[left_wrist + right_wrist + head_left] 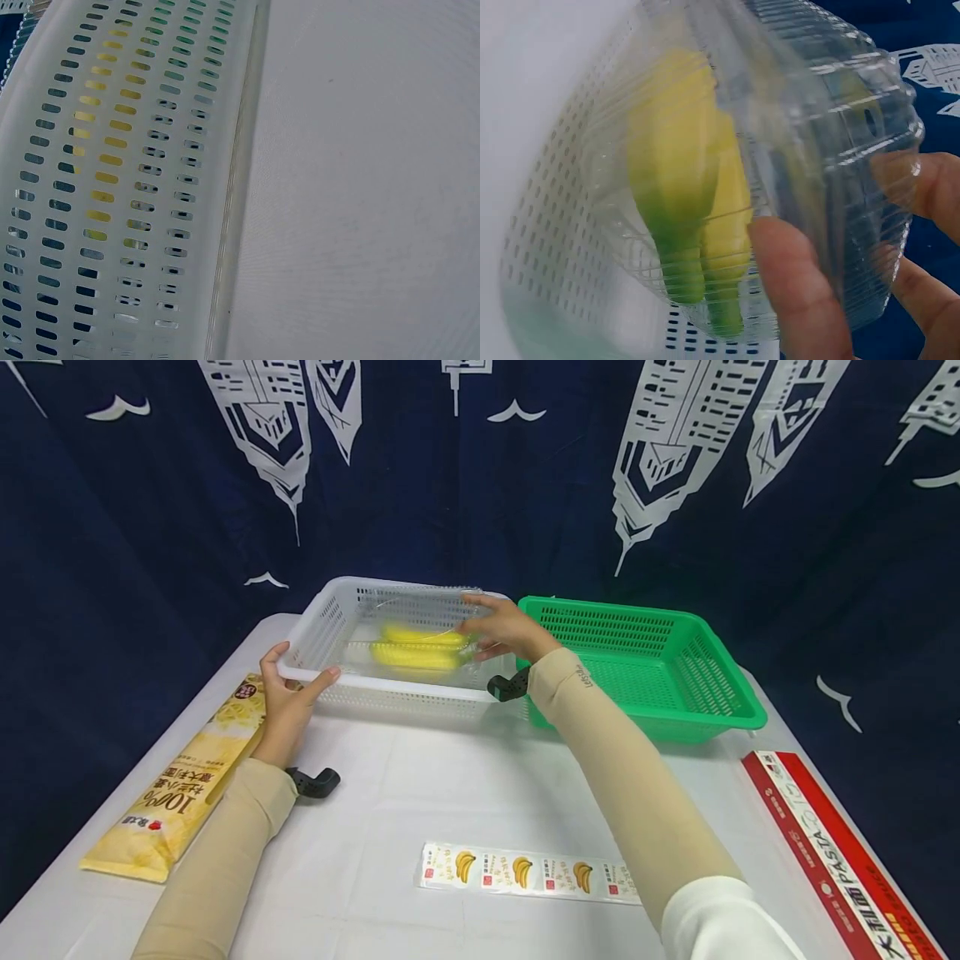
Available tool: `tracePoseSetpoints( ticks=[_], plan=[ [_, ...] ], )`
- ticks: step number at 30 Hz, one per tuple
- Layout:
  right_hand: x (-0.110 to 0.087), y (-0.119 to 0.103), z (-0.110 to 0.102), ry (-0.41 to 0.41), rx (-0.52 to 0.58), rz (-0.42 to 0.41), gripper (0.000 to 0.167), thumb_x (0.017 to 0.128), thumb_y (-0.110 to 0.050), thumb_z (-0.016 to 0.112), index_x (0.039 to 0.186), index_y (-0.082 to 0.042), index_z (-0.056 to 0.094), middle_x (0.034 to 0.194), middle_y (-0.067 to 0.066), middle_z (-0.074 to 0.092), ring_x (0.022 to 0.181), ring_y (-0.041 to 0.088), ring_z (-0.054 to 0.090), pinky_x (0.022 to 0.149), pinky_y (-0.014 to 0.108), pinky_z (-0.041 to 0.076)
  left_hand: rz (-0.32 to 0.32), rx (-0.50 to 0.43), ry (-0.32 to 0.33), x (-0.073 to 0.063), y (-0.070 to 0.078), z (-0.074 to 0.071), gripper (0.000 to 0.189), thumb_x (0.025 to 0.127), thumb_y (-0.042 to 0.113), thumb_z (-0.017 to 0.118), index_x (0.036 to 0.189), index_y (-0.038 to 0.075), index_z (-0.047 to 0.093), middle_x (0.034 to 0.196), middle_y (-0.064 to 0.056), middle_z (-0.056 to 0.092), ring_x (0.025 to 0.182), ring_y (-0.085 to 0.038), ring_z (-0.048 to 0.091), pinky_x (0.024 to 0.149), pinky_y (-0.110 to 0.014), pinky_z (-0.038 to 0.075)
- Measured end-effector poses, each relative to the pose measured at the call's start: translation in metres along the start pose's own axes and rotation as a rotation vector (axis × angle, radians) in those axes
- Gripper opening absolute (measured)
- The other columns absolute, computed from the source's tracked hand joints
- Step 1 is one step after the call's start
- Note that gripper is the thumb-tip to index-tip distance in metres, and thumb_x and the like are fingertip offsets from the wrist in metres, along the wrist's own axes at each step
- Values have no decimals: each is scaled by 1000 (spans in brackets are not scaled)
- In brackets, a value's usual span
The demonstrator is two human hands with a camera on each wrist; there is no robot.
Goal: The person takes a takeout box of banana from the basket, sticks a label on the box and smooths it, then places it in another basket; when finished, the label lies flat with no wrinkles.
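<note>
My left hand (288, 706) grips the near left corner of a white plastic basket (405, 687), its thumb lying along the front rim. Inside the basket is a clear plastic clamshell box (840, 142) with yellow, green-stemmed bananas (676, 135) in it. My right hand (504, 627) holds this box at its right end, the thumb on one side and fingers on the other. The box stands tilted in the right wrist view. From the left wrist, the yellow shows through slots in the basket wall (142, 262); the left hand itself is out of that view.
A green basket (652, 724) stands right of the white one. On the left lies a yellow pasta bag (180, 785), on the right a long red pasta box (832, 852). A strip of banana labels (525, 872) lies in front. A dark curtain (480, 510) hangs behind.
</note>
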State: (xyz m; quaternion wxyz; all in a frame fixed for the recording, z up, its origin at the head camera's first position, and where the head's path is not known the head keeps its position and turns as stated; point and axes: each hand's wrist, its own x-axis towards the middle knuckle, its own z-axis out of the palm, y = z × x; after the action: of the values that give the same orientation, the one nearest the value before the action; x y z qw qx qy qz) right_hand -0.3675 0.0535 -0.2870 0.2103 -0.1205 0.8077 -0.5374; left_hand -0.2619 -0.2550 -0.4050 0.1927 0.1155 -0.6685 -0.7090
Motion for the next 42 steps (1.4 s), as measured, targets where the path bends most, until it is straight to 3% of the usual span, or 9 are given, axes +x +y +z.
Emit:
tracePoseSetpoints(
  ticks=[7, 12, 17, 20, 24, 33, 42],
  plan=[
    [-19, 2, -13, 74, 40, -87, 67, 108, -17, 67, 168, -24, 40, 152, 18, 60, 129, 46, 63, 76, 33, 66, 12, 1, -8, 0, 1, 1, 88, 99, 2, 75, 164, 26, 20, 171, -7, 32, 155, -24, 36, 125, -31, 36],
    [-36, 1, -22, 110, 64, -136, 66, 106, -17, 69, 167, -24, 43, 154, 20, 58, 126, 49, 65, 77, 35, 67, 26, -18, -15, 0, 2, 3, 88, 99, 0, 74, 164, 22, 19, 170, -9, 32, 153, -25, 37, 124, -30, 37],
    [-56, 2, -27, 158, 64, -184, 64, 105, -16, 71, 164, -26, 49, 155, 20, 53, 96, 37, 72, 71, 32, 66, 14, -13, -10, -1, 3, 3, 88, 99, 1, 74, 164, 25, 20, 170, -8, 31, 152, -23, 37, 124, -31, 36],
    [-68, 4, -29, 165, 55, -210, 63, 105, -18, 72, 163, -25, 50, 154, 21, 49, 76, 27, 67, 70, 31, 65, 0, 1, -1, -1, 3, 2, 88, 100, 3, 74, 164, 28, 20, 171, -6, 31, 153, -23, 36, 125, -32, 36],
    [-84, 10, -31, 168, 45, -233, 61, 105, -20, 71, 162, -22, 50, 157, 21, 45, 65, 20, 60, 70, 31, 65, -2, 13, 3, -1, 3, 2, 88, 100, 4, 75, 164, 27, 20, 171, -6, 30, 154, -23, 35, 126, -34, 36],
    [-124, 31, -35, 153, 9, -265, 58, 106, -19, 68, 161, -15, 50, 151, 23, 51, 63, 20, 56, 68, 35, 65, -8, 13, 8, -3, 1, 1, 91, 99, 4, 75, 166, 27, 18, 172, -7, 29, 154, -25, 35, 125, -32, 36],
    [-163, 57, -39, 138, -46, -295, 57, 106, -12, 68, 160, -9, 49, 157, 26, 47, 74, 23, 69, 65, 40, 66, 17, -32, -15, -2, -2, 1, 91, 100, 2, 74, 166, 23, 15, 172, -8, 28, 155, -25, 35, 124, -28, 38]
  ],
)
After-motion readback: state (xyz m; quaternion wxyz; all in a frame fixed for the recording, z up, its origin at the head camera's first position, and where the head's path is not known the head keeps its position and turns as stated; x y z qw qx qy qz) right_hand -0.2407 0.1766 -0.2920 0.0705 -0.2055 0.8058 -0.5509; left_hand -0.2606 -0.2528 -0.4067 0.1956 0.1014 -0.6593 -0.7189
